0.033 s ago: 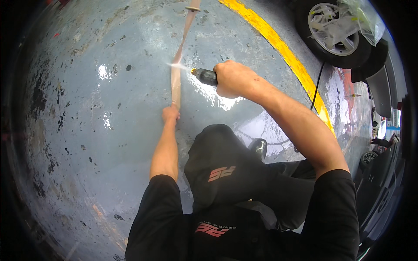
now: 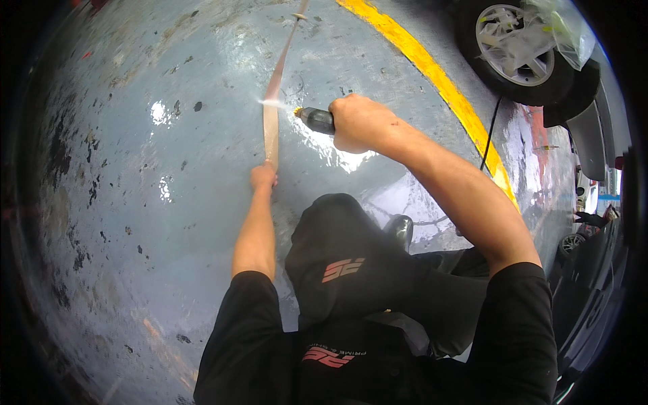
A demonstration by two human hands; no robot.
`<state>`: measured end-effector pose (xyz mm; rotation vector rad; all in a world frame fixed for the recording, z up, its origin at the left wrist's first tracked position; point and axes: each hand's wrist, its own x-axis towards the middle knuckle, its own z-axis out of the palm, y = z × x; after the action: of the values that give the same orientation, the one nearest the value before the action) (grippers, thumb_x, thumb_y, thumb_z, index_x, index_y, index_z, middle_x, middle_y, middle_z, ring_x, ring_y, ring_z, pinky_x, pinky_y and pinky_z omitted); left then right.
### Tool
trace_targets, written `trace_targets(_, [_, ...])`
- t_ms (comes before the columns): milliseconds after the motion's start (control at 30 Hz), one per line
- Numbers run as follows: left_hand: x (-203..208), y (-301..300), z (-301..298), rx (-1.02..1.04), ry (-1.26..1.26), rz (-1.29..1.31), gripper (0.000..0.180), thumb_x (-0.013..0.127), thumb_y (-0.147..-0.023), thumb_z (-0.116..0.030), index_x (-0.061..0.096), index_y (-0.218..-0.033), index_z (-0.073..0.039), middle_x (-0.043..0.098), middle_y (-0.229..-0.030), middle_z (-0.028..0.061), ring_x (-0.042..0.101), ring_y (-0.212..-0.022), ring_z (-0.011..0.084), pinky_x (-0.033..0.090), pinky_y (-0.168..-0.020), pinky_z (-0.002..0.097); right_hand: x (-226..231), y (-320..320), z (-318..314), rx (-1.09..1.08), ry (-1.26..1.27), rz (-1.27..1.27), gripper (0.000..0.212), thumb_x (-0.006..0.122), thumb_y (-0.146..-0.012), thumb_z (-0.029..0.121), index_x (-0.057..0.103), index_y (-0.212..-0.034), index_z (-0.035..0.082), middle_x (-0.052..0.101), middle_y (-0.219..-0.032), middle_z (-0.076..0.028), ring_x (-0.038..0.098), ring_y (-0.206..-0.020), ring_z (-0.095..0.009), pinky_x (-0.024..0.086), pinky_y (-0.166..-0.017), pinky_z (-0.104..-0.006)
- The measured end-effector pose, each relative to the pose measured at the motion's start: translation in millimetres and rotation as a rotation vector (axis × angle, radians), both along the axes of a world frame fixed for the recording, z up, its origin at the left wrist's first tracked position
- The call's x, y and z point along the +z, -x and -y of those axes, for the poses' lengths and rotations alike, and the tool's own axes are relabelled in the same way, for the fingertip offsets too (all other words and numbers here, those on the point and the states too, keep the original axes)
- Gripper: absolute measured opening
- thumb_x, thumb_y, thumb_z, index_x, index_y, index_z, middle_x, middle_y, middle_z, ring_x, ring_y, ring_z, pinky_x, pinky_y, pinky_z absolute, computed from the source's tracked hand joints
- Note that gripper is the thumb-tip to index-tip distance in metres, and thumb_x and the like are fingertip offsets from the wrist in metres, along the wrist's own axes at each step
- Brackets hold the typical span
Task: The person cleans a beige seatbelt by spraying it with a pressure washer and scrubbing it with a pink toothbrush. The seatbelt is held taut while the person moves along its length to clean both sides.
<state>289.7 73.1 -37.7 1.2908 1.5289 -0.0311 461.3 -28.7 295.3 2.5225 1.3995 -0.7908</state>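
A long beige seat belt point(image 2: 271, 128) stretches away from me above the wet floor, twisting narrow toward its far end, where a tongue-like piece point(image 2: 299, 16) sits on it. My left hand point(image 2: 264, 176) is closed round the near end of the belt. To the right, my right hand point(image 2: 356, 123) grips a black spray gun point(image 2: 316, 120) with a yellow tip. From that tip a white spray point(image 2: 272, 102) crosses the belt partway along it. The gun's handle is hidden in my fist, and its nozzle stays apart from the belt.
A yellow line point(image 2: 432, 71) curves across the grey painted floor point(image 2: 169, 223). At the upper right stands a car wheel point(image 2: 516, 47) with clear plastic point(image 2: 570, 37) on it, beside a car body. A dark hose point(image 2: 493, 131) trails over the line. My bent knee point(image 2: 337, 229) is below the gun.
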Motion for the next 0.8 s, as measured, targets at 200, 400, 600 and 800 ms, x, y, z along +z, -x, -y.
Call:
trace_targets(200, [-6, -2, -1, 0.022, 0.013, 0.004, 0.050, 0.051, -0.096, -0.039, 0.067, -0.084, 0.007, 0.064, -0.064, 0.0111, 0.059, -0.048, 0.0202, 0.045, -0.049, 0.0365, -2, -12, -2, -0.009, -0.001, 0.038, 0.027, 0.060, -0.071, 0.004, 0.070, -0.095, -0.004, 0.071, -0.094, -0.023, 0.070, -0.091, -0.036, 0.057, -0.079, -0.0432])
trace_targets(400, [1, 2, 3, -0.042, -0.021, -0.013, 0.051, 0.049, -0.096, -0.039, 0.067, -0.080, 0.006, 0.064, -0.061, 0.0109, 0.060, -0.048, 0.0206, 0.048, -0.051, 0.0363, -1, -23, -4, -0.027, -0.052, 0.060, 0.027, 0.060, -0.071, 0.003, 0.071, -0.094, -0.005, 0.070, -0.092, -0.024, 0.070, -0.090, -0.037, 0.056, -0.079, -0.0439])
trace_targets(600, [-10, 2, 0, 0.027, 0.007, 0.022, 0.048, 0.051, -0.096, -0.037, 0.067, -0.080, 0.006, 0.063, -0.061, 0.0111, 0.059, -0.048, 0.0202, 0.046, -0.047, 0.0367, 6, -21, -9, -0.032, -0.074, 0.023, 0.032, 0.053, -0.064, -0.001, 0.068, -0.092, -0.004, 0.067, -0.085, -0.029, 0.068, -0.086, -0.043, 0.055, -0.078, -0.0458])
trace_targets(800, [-6, -1, -2, 0.083, 0.037, 0.069, 0.045, 0.056, -0.095, -0.039, 0.064, -0.092, 0.006, 0.061, -0.064, 0.0102, 0.054, -0.046, 0.0196, 0.039, -0.042, 0.0359, 3, -33, -5, -0.047, -0.110, 0.067, 0.031, 0.053, -0.064, -0.001, 0.067, -0.090, -0.006, 0.067, -0.085, -0.029, 0.068, -0.086, -0.043, 0.055, -0.078, -0.0461])
